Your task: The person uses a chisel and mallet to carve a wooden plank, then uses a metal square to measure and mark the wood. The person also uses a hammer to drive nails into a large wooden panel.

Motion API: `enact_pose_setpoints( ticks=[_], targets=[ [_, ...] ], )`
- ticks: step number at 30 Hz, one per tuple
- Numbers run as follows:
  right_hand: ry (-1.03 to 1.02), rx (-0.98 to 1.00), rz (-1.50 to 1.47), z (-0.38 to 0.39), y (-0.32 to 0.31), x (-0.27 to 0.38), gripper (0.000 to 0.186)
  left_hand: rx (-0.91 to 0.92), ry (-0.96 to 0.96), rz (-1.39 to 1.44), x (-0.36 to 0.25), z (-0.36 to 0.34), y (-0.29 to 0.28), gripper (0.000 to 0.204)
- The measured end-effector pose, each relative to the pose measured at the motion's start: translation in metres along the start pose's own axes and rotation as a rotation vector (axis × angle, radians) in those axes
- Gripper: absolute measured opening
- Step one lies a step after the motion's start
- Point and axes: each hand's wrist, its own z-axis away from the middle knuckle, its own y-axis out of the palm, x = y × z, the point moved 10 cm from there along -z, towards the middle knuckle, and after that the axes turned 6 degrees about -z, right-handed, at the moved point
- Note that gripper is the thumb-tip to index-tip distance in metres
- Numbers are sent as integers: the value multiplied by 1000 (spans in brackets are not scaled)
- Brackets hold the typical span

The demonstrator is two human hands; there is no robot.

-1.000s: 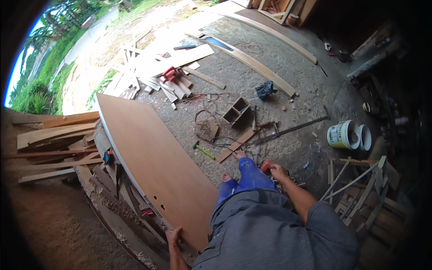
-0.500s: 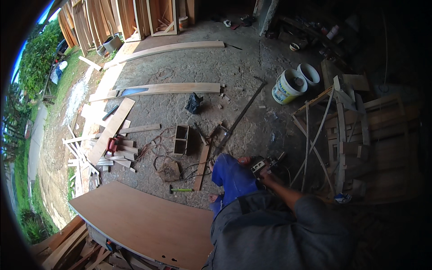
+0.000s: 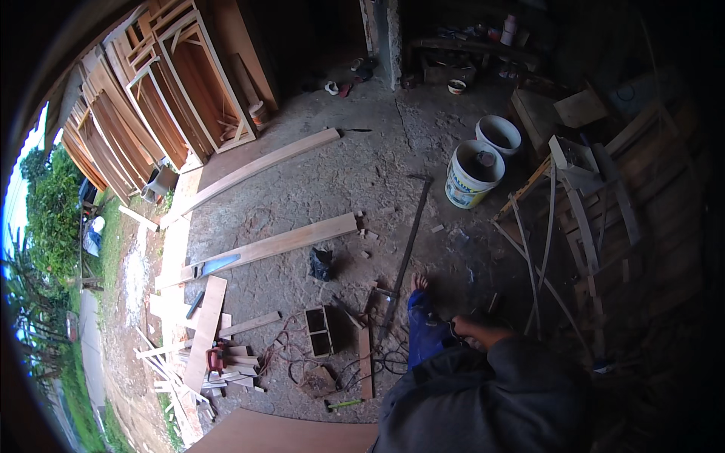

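My right hand is closed just above my blue-trousered leg, its fingers curled round a dark object. Shadow hides what that object is. My left hand is out of sight, behind my body. By my bare foot lies a long metal bar clamp. Left of the leg are a narrow wooden board, a hammer and a small two-part wooden box. A green-handled hammer rests on the floor close to a large brown panel.
Two white buckets stand ahead to the right, near a pile of wooden frames. A handsaw lies on a long plank. Cords, a red power tool and offcuts cover the left floor. Door frames lean at far left.
My view has swung, and the floor things sit lower in it. My leg and right hand have shifted; the pale-and-dark device seen under the hand earlier is no longer clearly visible.
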Motion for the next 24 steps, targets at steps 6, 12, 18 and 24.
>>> enact_pose_setpoints(
  ticks=[6,12,18,24],
  targets=[
    [28,-62,-197,-112,-160,13,33,146,-116,-101,-83,-46,119,44],
    [-61,-490,-567,-175,-340,22,31,313,-80,-206,-210,-100,178,44],
    [123,-531,-711,-186,-341,-18,27,161,-87,-349,-357,-254,191,50],
    [294,-262,-225,-183,-243,-79,21,281,-202,-515,-460,-380,268,51]
  ],
)
